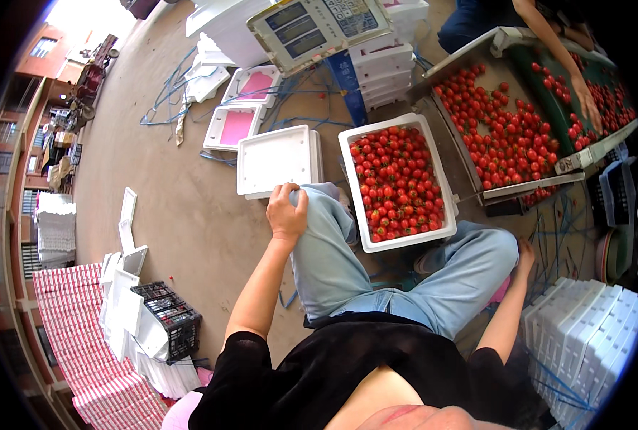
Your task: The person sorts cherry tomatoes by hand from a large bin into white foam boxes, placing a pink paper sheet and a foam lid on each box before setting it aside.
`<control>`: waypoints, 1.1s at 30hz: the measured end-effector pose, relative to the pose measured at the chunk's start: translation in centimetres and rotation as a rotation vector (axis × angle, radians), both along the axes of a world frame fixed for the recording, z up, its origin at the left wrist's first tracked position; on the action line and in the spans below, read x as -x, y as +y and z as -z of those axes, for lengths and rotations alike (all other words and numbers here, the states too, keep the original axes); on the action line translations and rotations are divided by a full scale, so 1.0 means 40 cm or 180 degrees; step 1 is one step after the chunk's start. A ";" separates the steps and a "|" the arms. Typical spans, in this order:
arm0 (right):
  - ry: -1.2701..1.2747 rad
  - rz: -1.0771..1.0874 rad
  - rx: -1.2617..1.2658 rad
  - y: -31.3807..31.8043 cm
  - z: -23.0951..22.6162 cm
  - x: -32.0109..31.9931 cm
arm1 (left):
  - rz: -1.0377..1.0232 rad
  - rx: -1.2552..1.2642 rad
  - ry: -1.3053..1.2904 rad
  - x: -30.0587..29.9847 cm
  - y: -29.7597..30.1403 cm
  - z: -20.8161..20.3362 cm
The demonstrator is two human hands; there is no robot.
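My left hand [286,213] rests on my left knee, fingers laid over the denim and holding nothing. Just past its fingertips lies a white foam lid [274,161] on a small stack. At the outer side of my right knee is my right hand [525,256]; its fingers are mostly hidden, so its grip cannot be made out. Between my knees and a little ahead stands a white foam box [451,228] filled with small red cherry tomatoes [397,183], some with green stems. Neither hand touches the box.
Ahead is a scale display [308,39] beside stacked white foam boxes [385,72]. A sorting trough [462,147] holds loose tomatoes; another person's hand [586,100] reaches into it. Blue straps litter the floor. A black crate [167,319] stands left, white foam stacks [584,337] right.
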State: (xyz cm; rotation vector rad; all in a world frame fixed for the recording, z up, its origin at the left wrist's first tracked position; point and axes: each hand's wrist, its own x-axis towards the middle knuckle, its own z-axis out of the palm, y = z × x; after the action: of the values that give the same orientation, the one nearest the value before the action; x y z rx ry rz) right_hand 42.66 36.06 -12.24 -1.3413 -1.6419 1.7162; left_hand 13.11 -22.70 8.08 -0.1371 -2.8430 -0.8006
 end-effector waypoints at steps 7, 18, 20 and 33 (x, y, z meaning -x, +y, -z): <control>-0.0678 0.0090 0.0224 0.000 0.326 -0.282 | 0.0140 -0.0005 0.0050 0.016 0.058 0.003; -0.1779 -0.0320 -0.0347 -0.096 0.473 -0.315 | 0.2167 -0.0203 -0.0094 0.039 0.462 -0.049; -0.2112 -0.0632 -0.0691 -0.093 0.505 -0.363 | 0.2711 -0.0644 0.0004 0.063 0.671 -0.046; -0.3392 -0.1037 -0.0376 -0.234 0.626 -0.299 | 0.3721 0.0157 0.0776 0.123 1.223 0.069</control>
State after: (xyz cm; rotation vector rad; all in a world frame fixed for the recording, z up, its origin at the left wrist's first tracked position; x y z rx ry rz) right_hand 54.60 26.69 -37.29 -2.2154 -2.5583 0.9960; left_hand 8.21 26.21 5.33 -1.8363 -2.3388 -0.7559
